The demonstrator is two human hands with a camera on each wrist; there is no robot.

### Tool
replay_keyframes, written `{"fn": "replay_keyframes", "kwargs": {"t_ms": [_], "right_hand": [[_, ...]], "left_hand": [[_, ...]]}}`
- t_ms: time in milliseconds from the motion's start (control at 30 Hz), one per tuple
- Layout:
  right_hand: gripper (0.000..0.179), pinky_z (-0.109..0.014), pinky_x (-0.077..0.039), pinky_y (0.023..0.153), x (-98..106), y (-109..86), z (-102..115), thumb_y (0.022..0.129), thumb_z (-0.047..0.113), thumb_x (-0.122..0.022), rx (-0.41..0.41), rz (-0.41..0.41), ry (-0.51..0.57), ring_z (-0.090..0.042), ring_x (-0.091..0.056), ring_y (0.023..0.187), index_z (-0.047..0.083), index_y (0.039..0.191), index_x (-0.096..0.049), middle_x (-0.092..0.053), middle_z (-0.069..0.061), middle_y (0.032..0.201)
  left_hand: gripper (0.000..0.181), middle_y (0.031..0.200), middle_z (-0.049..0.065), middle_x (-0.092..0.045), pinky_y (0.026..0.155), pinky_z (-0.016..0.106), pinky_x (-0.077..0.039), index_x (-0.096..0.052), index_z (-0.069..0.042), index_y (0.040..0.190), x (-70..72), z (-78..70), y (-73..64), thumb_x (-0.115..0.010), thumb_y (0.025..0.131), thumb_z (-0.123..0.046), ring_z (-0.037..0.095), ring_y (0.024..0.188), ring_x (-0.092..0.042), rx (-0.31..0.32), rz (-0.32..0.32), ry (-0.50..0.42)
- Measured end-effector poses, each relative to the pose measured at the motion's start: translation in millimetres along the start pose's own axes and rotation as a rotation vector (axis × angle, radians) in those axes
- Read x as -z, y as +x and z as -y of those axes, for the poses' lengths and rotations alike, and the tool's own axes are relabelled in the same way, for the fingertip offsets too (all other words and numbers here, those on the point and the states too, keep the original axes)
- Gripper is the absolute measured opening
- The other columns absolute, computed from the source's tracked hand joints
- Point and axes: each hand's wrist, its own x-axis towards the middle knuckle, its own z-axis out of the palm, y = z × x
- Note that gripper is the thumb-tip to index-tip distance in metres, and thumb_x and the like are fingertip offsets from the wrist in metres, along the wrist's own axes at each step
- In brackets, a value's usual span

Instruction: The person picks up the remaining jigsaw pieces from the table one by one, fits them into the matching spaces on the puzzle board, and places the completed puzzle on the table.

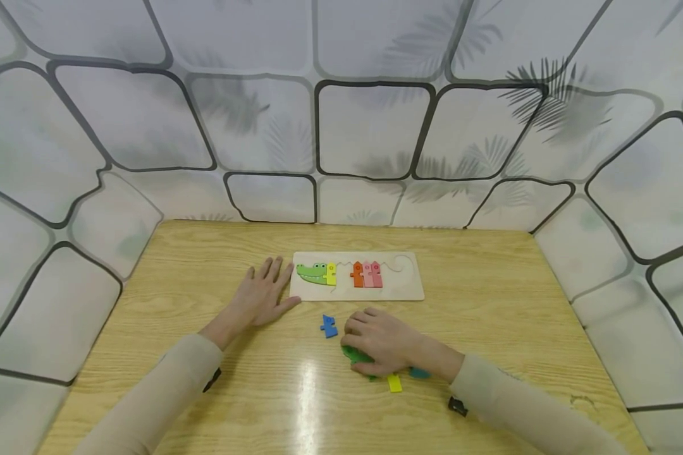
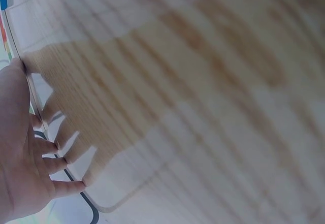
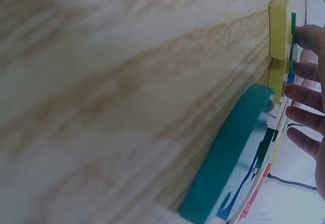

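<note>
A pale wooden puzzle board [image 1: 398,287] lies on the table with a green crocodile head [image 1: 312,273], a yellow piece, and red-orange and pink pieces set on it. My left hand [image 1: 260,294] has its fingers spread and touches the board's left edge. Below the board, my right hand [image 1: 384,341] pinches a green puzzle piece [image 1: 354,354] between thumb and forefinger; the hand covers part of it. Close by on its left lies a blue puzzle piece [image 1: 329,327]. A yellow piece [image 1: 395,383] and a teal piece [image 1: 418,373] sit under the right wrist.
The wooden table [image 1: 250,404] meets patterned walls [image 1: 370,133] at the back and both sides. A dark band [image 1: 458,406] shows under the right sleeve. In the right wrist view the teal piece [image 3: 228,153] stands large in front of yellow pieces [image 3: 280,28].
</note>
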Motion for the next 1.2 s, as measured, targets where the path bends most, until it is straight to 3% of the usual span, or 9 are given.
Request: {"fn": "replay_keyframes", "kwargs": {"t_ms": [800,1200], "right_hand": [[0.049,-0.037,-0.052,0.103,-0.7,6.7,6.3,0.101,0.066,-0.054,-0.109,-0.012,-0.003,-0.018,-0.063,0.12,0.023,0.118,-0.071,-0.071,0.002,0.123],[0.052,-0.039,-0.054,0.103,-4.2,7.5,11.3,0.098,0.071,-0.055,-0.197,-0.056,-0.059,-0.019,-0.065,0.115,0.022,0.104,-0.072,-0.071,0.002,0.116]], "left_hand": [[0.088,0.173,0.026,-0.025,0.121,0.071,-0.035,-0.024,-0.009,0.169,-0.7,0.5,0.5,-0.042,0.106,-0.067,0.047,0.16,-0.03,0.01,0.025,-0.022],[0.088,0.173,0.026,-0.026,0.121,0.071,-0.035,-0.025,-0.009,0.169,-0.1,0.8,0.2,-0.042,0.106,-0.068,0.047,0.159,-0.031,0.006,0.015,-0.019]]}}
